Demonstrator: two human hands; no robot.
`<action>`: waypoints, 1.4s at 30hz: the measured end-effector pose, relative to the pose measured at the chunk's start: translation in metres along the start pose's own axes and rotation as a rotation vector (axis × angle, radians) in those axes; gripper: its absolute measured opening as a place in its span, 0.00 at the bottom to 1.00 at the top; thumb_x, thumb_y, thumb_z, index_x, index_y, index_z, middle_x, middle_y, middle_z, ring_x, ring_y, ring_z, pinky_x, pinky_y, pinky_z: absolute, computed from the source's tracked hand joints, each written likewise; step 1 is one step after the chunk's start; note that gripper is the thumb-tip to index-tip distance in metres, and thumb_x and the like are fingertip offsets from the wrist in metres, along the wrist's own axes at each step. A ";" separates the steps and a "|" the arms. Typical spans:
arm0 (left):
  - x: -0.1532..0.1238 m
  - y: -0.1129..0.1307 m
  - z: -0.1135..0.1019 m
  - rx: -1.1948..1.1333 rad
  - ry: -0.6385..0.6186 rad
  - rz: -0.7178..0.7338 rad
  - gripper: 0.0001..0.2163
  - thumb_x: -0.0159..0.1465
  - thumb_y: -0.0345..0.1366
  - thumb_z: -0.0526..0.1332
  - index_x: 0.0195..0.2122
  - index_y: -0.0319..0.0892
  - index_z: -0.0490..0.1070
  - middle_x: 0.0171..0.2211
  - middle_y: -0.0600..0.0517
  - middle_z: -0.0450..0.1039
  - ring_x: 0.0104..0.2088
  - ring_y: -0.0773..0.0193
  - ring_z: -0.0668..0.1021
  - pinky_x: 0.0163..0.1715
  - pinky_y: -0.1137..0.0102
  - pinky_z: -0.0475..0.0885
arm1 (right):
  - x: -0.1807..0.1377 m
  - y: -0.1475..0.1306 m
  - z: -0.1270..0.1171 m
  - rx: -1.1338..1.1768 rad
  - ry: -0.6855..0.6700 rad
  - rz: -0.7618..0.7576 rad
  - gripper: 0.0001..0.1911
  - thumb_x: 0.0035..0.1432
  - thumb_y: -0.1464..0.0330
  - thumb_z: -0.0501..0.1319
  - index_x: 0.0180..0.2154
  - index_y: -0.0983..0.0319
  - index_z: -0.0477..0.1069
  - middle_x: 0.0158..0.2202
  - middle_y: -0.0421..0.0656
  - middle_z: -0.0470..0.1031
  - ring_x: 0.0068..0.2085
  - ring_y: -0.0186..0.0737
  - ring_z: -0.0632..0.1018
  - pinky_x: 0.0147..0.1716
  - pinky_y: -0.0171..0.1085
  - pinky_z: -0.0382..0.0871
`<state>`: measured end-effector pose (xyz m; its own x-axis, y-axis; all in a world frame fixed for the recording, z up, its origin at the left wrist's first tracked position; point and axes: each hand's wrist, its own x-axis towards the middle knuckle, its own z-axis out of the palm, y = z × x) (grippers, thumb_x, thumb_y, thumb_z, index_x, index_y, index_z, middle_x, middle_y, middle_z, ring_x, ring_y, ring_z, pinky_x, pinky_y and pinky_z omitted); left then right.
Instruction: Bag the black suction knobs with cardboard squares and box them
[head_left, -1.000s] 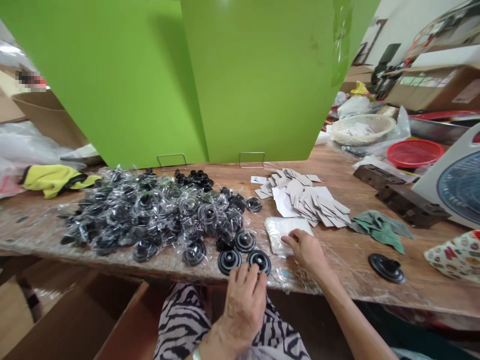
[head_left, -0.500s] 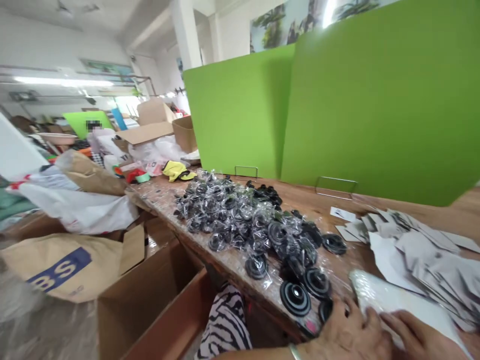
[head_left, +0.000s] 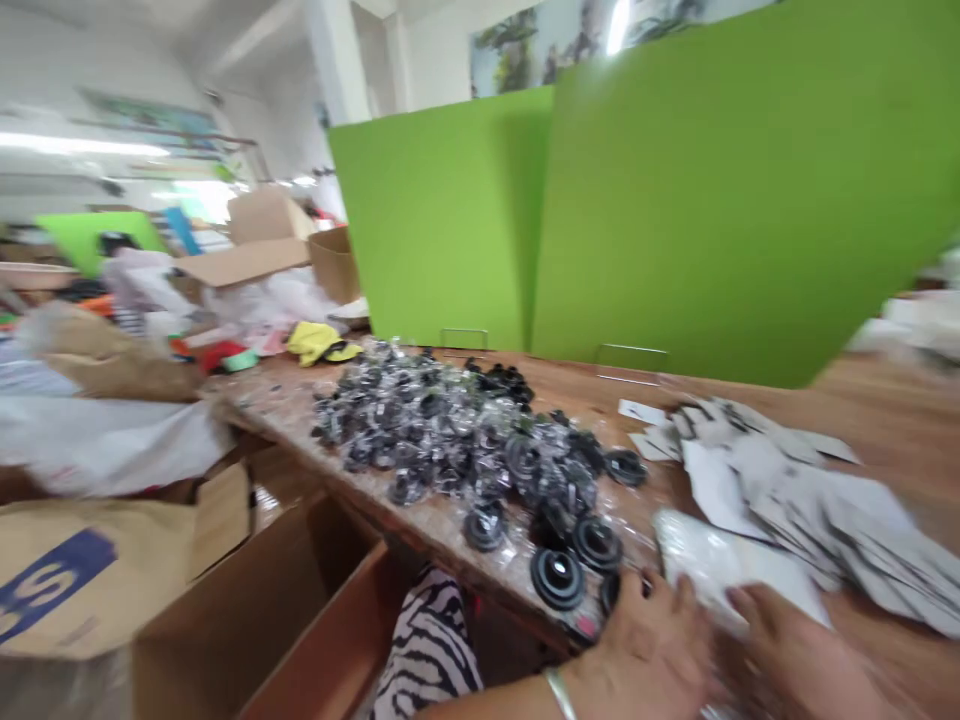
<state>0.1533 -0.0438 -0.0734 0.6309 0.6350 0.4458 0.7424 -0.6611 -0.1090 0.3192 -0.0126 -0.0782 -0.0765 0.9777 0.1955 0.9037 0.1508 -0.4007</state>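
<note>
My left hand (head_left: 660,635), with a pale bracelet at its wrist, is at the table's front edge with its fingers bent. A dark bit shows between them, too small to name. Just left of it lie black ringed discs (head_left: 557,578), some in clear film. My right hand (head_left: 802,650) is blurred by motion, its fingertips over the near edge of a stack of clear plastic bags (head_left: 705,555). What the right fingers hold, if anything, is hidden. Beyond my left hand spreads a heap of black parts in clear wrapping (head_left: 450,430).
Grey-white cards (head_left: 787,490) lie piled on the wooden table (head_left: 885,400) at right. Green panels (head_left: 675,200) stand along the back. An open cardboard box (head_left: 225,600) is below the front edge at left. A yellow cloth (head_left: 315,343) lies farther back. A person (head_left: 131,265) is in the distance.
The view has swung to the right, so the table's contents appear farther left. My hands have moved slightly apart, and the right one is now more blurred.
</note>
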 end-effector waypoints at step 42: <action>-0.082 -0.049 -0.086 -1.391 -0.389 -1.058 0.09 0.53 0.33 0.54 0.18 0.37 0.66 0.11 0.59 0.61 0.12 0.75 0.61 0.13 0.78 0.53 | -0.066 -0.132 0.001 0.862 -0.404 0.041 0.24 0.45 0.59 0.62 0.45 0.60 0.67 0.37 0.43 0.73 0.36 0.41 0.73 0.34 0.36 0.65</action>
<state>0.0456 -0.0978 -0.0281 0.2249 0.8820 -0.4140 0.2393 0.3619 0.9010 0.2039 -0.0965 -0.0392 -0.3373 0.9368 -0.0933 0.2994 0.0128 -0.9540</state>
